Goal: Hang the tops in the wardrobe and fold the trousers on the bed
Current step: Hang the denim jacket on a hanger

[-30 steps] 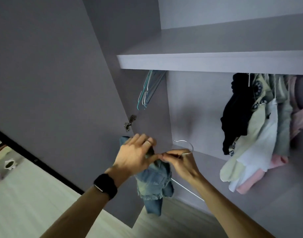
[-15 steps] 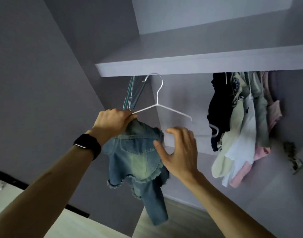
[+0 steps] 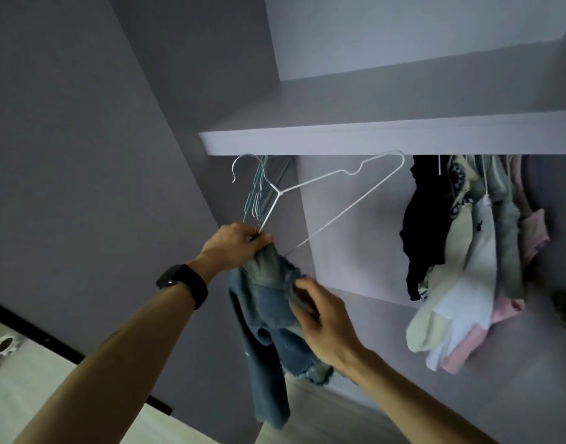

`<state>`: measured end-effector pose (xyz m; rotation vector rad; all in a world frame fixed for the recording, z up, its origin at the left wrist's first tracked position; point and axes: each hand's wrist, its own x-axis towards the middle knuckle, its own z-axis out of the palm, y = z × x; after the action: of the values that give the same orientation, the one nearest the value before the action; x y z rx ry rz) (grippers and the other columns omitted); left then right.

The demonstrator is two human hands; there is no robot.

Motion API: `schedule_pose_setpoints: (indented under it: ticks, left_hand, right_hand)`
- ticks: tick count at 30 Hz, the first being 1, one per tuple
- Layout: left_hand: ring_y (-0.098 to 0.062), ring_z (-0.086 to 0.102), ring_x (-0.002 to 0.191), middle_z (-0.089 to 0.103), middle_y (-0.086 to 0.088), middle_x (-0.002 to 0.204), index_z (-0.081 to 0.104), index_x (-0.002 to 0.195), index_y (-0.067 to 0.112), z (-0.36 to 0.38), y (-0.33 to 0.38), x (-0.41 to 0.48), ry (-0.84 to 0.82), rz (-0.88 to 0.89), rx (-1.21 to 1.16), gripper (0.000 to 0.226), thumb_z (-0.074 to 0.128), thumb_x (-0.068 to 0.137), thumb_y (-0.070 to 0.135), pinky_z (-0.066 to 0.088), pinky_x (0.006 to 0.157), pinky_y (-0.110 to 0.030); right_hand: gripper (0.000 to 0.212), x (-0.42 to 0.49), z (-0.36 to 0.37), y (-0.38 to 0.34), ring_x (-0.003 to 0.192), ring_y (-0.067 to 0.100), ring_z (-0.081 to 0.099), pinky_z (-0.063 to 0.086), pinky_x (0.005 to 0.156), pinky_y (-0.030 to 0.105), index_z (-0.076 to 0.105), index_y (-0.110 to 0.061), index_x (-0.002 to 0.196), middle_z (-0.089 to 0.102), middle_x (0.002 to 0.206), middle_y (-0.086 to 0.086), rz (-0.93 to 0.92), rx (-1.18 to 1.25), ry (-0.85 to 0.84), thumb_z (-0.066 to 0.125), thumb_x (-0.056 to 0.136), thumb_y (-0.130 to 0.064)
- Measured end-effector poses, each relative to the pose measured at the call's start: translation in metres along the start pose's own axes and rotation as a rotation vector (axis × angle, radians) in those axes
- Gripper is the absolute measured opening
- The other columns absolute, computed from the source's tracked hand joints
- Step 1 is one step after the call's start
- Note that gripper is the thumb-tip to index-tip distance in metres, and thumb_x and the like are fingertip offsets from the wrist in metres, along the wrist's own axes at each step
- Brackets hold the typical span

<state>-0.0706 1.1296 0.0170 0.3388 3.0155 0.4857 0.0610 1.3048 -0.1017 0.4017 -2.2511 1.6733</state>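
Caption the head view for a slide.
Left hand grips a white hanger and denim top; right hand holds the top's fabric below the wardrobe shelf.

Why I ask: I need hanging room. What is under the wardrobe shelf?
Under the shelf hang spare hangers at the left and a row of clothes at the right, with bare back wall between. The shelf's front edge hides the rail.

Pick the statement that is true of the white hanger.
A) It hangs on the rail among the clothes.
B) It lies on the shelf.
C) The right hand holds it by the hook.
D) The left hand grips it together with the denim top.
D: the left hand grips one end of the white hanger against the denim top, while the right hand pinches only the denim.
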Motion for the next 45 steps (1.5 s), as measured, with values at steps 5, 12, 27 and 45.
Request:
schedule_pose_setpoints:
  ticks: [5, 12, 27, 45]
  left_hand:
    - [-0.012, 0.062, 0.081, 0.070, 0.006, 0.089, 0.078, 0.098, 0.037, 0.018, -0.001, -0.015, -0.072, 0.054, -0.121, 0.023, 0.057, 0.100, 0.044, 0.047, 0.079, -0.024]
    - [-0.012, 0.072, 0.093, 0.077, 0.011, 0.088, 0.077, 0.085, 0.045, 0.005, -0.022, -0.035, -0.083, 0.073, -0.341, 0.016, 0.065, 0.095, 0.045, 0.055, 0.093, -0.037]
    - [-0.023, 0.065, 0.085, 0.072, -0.005, 0.086, 0.075, 0.092, 0.021, -0.002, -0.054, -0.067, 0.169, -0.092, -0.207, 0.027, 0.060, 0.098, 0.043, 0.043, 0.064, -0.011]
    - [-0.016, 0.057, 0.047, 0.058, -0.003, 0.050, 0.047, 0.067, 0.009, 0.067, -0.048, -0.077, 0.406, -0.534, -1.679, 0.044, 0.040, 0.109, 0.021, 0.047, 0.068, -0.036]
  right_hand:
    - [0.051, -0.024, 0.030, 0.000, 0.123, -0.002, 0.051, 0.045, 0.105, 0.019, 0.050, -0.040, 0.145, 0.049, 0.144, -0.009, 0.163, 0.039, -0.536, 0.061, 0.099, -0.022]
    - [0.036, -0.007, -0.002, 0.042, 0.059, 0.023, 0.059, 0.039, 0.055, 0.027, 0.059, -0.017, 0.056, 0.064, 0.065, 0.007, 0.802, 0.569, -0.509, 0.060, 0.091, -0.026]
    - [0.062, 0.066, 0.045, 0.001, 0.057, 0.018, 0.058, 0.047, 0.062, 0.027, 0.062, -0.009, 0.064, 0.062, 0.064, 0.004, 0.597, 0.406, -0.094, 0.050, 0.098, -0.059]
    - [0.047, 0.023, 0.099, 0.000, 0.076, 0.019, 0.069, 0.056, 0.061, 0.029, 0.045, -0.025, 0.130, 0.073, 0.104, 0.004, 0.670, 0.239, -0.439, 0.058, 0.092, -0.050]
